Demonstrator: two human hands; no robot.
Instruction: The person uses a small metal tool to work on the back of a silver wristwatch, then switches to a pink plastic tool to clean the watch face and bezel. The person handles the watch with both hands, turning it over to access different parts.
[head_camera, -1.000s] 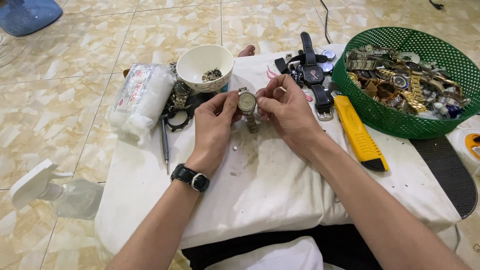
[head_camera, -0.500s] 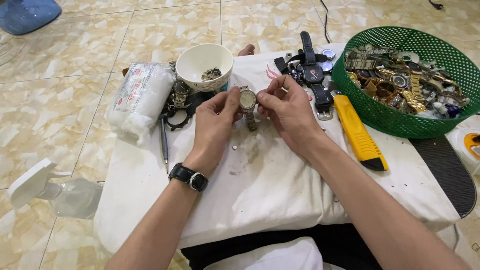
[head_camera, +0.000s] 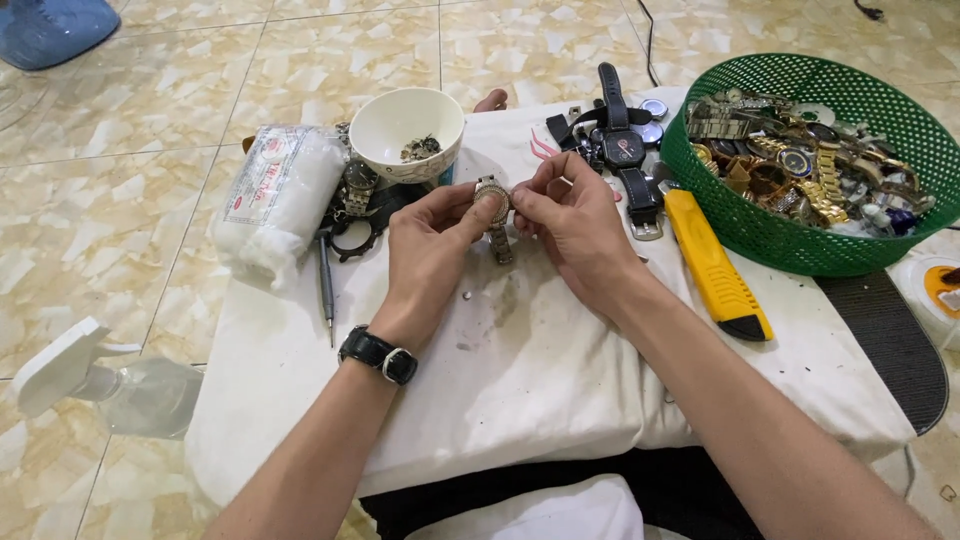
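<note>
Both hands meet above the cloth-covered worktop (head_camera: 560, 370), forearms angled inward. The left hand (head_camera: 428, 240) pinches a silver wristwatch (head_camera: 492, 205) by its case; the right hand (head_camera: 572, 222) grips its opposite edge with its fingertips. Just behind stands a white bowl (head_camera: 405, 130); a yellow utility knife (head_camera: 715, 265) and green basket (head_camera: 790, 235) lie right.

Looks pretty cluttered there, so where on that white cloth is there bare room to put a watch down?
Bare cloth lies between the two forearms, below the left hand and right hand holding the silver watch. The far edge is crowded: white bowl, black watch, yellow knife, green basket.
</note>
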